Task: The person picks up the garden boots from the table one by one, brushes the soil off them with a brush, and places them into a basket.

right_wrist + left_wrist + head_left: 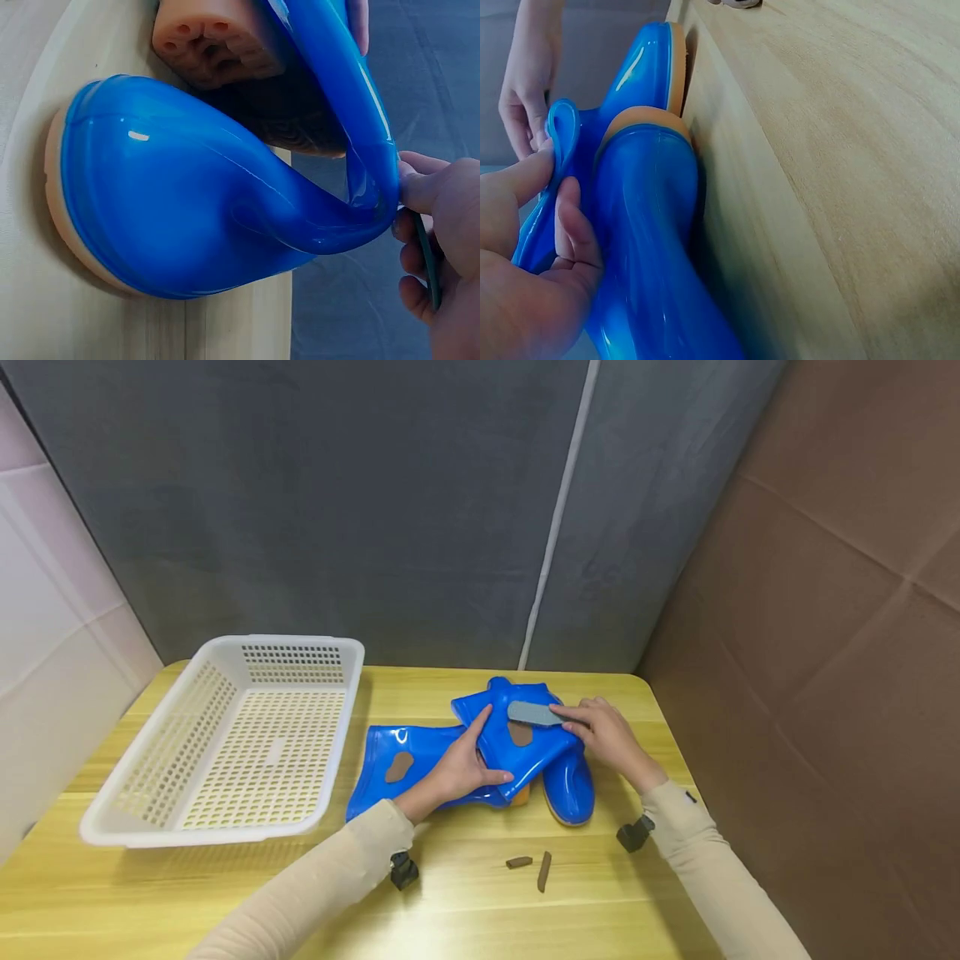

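Two blue rubber boots lie on their sides, one partly over the other. My left hand (457, 768) pinches the top edge of the upper boot's shaft (551, 750) between thumb and fingers, the shaft bent and flattened. A brown patch (521, 735) shows on that shaft. In my right hand (611, 735) is a flat grey scraper (531, 713) with a rounded end, laid over the shaft at the patch's upper edge. The lower boot (384, 750), to the left, bears another brown patch (400, 767). Its orange sole (206, 45) shows in the right wrist view.
A white perforated plastic basket (225, 838) stands at the left of the wooden table (450, 910). Two small brown pieces, a short one (519, 862) and a longer one (543, 872), lie in front of the boots. A grey wall (337, 527) rises behind the table.
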### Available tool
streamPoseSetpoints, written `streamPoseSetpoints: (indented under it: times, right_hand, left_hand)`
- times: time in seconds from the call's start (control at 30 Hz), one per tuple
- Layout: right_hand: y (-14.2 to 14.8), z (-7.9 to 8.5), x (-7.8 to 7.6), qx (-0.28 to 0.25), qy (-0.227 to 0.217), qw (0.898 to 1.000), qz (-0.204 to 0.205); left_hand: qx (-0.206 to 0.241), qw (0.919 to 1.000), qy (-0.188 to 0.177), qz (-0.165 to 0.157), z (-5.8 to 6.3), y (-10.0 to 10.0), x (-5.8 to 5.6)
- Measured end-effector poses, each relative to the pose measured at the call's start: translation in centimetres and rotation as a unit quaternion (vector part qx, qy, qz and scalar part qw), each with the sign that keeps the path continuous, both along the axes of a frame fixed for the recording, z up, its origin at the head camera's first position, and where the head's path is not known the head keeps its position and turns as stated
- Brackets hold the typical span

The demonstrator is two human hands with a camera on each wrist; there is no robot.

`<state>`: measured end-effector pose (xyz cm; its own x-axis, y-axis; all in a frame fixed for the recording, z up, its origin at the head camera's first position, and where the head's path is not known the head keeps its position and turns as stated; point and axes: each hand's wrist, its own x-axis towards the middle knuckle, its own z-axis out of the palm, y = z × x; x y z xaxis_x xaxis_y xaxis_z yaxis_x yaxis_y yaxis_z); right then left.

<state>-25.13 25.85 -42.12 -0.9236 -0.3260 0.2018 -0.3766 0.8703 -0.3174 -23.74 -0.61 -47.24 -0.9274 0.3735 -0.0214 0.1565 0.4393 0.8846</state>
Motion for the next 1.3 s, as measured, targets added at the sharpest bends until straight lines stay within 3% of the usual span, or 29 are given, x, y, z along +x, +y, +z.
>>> streamPoseSetpoints:
  times: [0.37,0.67,0.83,1.1,1.3]
  right_hand:
    - [0.2,0.5,1.3,0.047,-0.028,0.998,0.031]
    - [0.2,1.0,2.6,0.072,-0.033,0.993,0.083]
    - [0.3,1.2,2.9,0.054,-0.054,0.992,0.097]
    - [0.5,1.7,0.4,-0.023,-0.009,0.999,0.047]
    - [0.2,1.7,-1.9,0.032,-0.011,0.999,0.024]
  left_hand:
    - [-0.008,0.9999,-0.012,0.002,-0.3,-0.1,0.0]
    - [-0.004,1.0000,-0.003,-0.002,-0.4,-0.1,-0.1]
    - [0.008,0.9999,0.007,-0.006,-0.6,-0.1,-0.3]
    - [0.006,1.0000,-0.002,-0.003,-0.5,-0.2,-0.2]
    - [0.001,0.9999,-0.013,-0.001,-0.4,0.0,-0.1]
